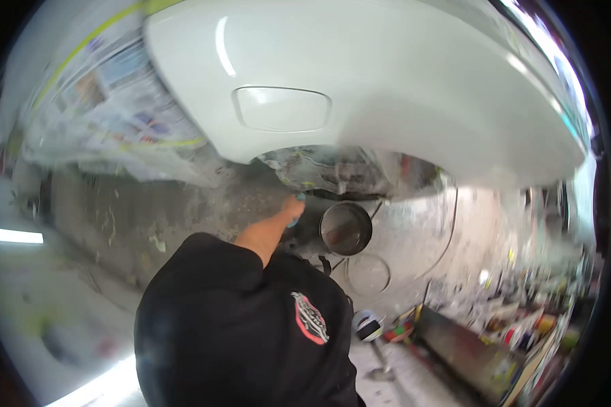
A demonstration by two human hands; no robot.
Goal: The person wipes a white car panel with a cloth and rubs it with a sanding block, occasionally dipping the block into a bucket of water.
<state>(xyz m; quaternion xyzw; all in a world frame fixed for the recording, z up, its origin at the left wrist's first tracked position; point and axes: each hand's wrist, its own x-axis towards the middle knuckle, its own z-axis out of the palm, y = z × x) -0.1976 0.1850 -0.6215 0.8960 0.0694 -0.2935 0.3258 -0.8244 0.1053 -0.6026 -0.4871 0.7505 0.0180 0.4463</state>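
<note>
My left hand [294, 207] reaches forward and down, closed around a small light-blue thing [292, 222]. Bits of that blue show above and below the fingers; its kind is too small and blurred to make out. Just to the right of the hand is a round dark bucket [346, 228] on the floor, with murky liquid or a dark bottom visible inside. Beyond the hand curves a pale car body panel [414, 81] with a fuel flap [282, 108]. Newspaper-like covering [332, 169] fills its wheel arch. My right hand is out of view.
Masking paper edged with yellow tape [136, 88] covers the car at left. A hose [448, 241] loops over the stained floor. At lower right stand a dark bench or box [465, 349] and clutter with cans and tape rolls [523, 332]. A white tub [368, 325] sits nearby.
</note>
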